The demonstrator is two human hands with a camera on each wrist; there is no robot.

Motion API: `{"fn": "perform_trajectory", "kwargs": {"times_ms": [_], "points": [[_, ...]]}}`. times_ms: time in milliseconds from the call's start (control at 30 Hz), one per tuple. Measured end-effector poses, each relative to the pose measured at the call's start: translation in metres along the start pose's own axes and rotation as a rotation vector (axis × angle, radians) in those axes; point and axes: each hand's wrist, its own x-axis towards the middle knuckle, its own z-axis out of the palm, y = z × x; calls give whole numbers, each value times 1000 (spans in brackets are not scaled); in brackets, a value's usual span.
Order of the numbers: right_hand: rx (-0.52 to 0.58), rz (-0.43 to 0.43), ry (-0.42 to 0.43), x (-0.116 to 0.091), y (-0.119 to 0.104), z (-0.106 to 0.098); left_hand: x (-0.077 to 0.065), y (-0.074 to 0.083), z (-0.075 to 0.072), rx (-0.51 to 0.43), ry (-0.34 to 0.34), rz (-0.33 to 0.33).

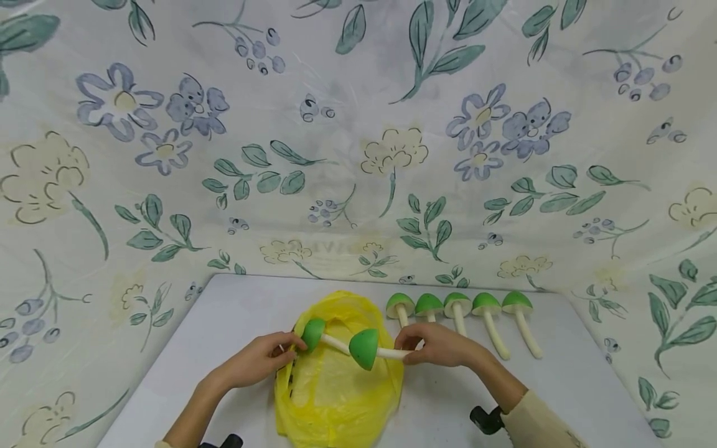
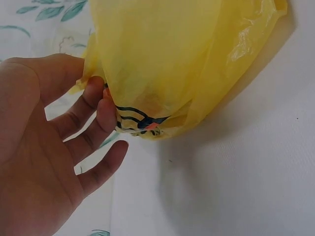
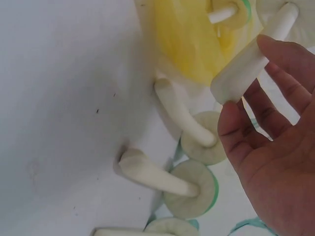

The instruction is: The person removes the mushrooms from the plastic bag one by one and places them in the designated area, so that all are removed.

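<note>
A yellow plastic bag (image 1: 336,404) lies on the white table, its mouth facing up. My left hand (image 1: 260,359) pinches the bag's left rim between thumb and fingers; dark printed marks show on the plastic (image 2: 162,54) there. One toy mushroom (image 1: 313,335) with a green cap and white stem is at the bag's mouth, right by the left fingertips. Over the bag's right side, my right hand (image 1: 439,345) grips a second green-capped mushroom (image 1: 364,350) by its white stem, cap pointing left. The right wrist view shows that stem (image 3: 241,73) between thumb and fingers.
Several more green-capped mushrooms (image 1: 486,303) lie in a row along the table's back right, caps toward the far edge. Behind the white table (image 1: 448,410) stands a floral-patterned cloth (image 1: 347,143) that also runs along both sides.
</note>
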Motion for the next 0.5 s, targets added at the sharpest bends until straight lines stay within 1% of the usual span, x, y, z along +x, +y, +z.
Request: {"fn": "perform_trajectory", "kwargs": {"times_ms": [267,500], "points": [[12,37,32,-19,12,-8,-2,-2,1,-23,4,-9],[13,74,50,-31,18,-17,0,-3,1,-23,0,-1]]}}
